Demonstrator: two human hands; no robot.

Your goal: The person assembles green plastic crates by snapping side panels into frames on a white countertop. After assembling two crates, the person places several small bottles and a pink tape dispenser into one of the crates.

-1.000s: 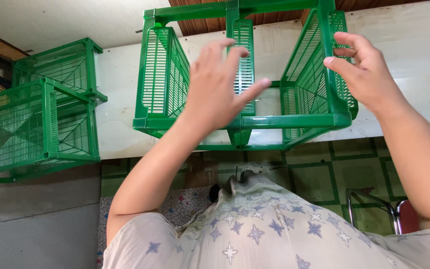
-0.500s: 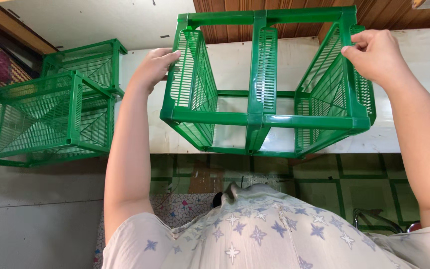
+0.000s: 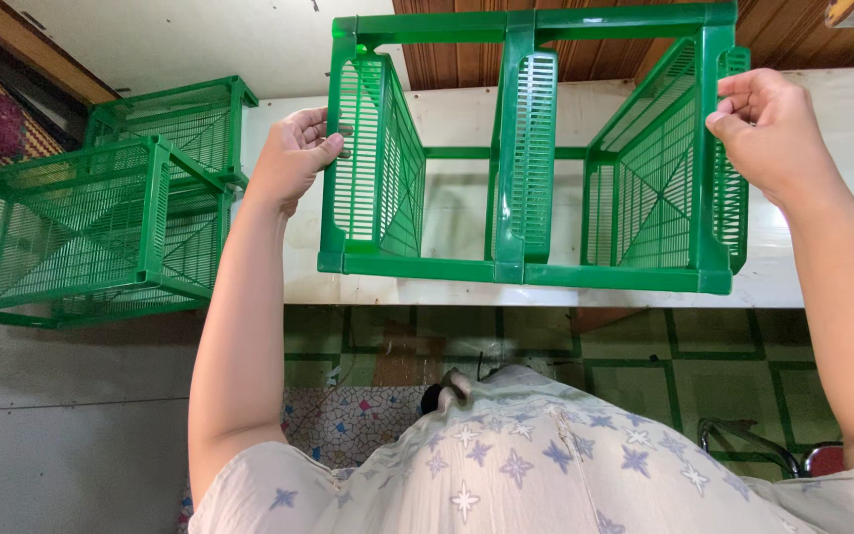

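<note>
Standing at far left, 2 stacked green slatted crates (image 3: 101,227), nothing visible inside, left hand (image 3: 294,158) raised, gripping left wall of green crate frame (image 3: 526,158) over white counter (image 3: 842,119), right hand (image 3: 768,133) clasping its right wall, hands well apart.

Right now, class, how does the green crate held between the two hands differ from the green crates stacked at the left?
The held crate is gripped at both ends, left hand on one slatted side, right hand on the other; the stacked crates lie untouched. The held crate shows its open frame with a centre slat, so the white surface shows through; the stacked crates show mesh panels, seen at an angle. Both are green slatted plastic.
</note>
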